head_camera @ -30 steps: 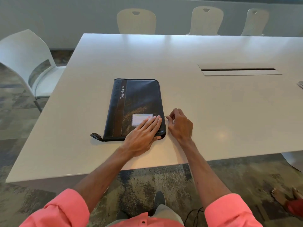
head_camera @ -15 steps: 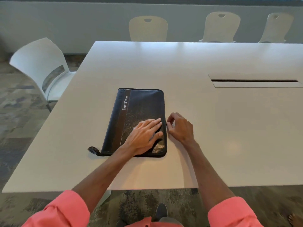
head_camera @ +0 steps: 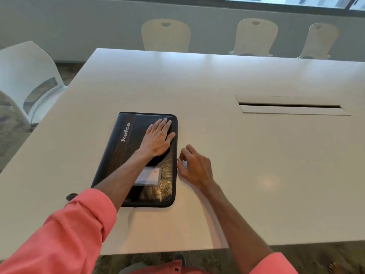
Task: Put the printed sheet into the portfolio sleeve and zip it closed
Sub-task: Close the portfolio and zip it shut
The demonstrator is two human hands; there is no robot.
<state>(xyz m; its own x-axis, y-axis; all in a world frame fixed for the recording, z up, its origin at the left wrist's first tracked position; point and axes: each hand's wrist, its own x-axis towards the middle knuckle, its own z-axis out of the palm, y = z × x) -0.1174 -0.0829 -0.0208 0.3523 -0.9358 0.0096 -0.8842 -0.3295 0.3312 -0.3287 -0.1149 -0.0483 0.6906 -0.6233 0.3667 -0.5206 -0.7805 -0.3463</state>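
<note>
Head view: pressing left hand (head_camera: 158, 137), fingers spread flat, on far half of portfolio (head_camera: 116, 161) lying lengthwise away on table (head_camera: 256, 175); pinching zipper pull (head_camera: 178, 159) with right hand (head_camera: 195, 167), nearer the body, midway along right edge.

Wears coral-pink long-sleeved shirt (head_camera: 158, 270). Has left sleeve (head_camera: 65, 234) pushed back in folds, cuff crossing near edge of table (head_camera: 256, 175); right sleeve (head_camera: 274, 264) same, short of that edge. Bare from cuffs to left hand (head_camera: 158, 138) and right hand (head_camera: 194, 167). Shows small dark button (head_camera: 176, 269) on shirt front, short of table edge.
</note>
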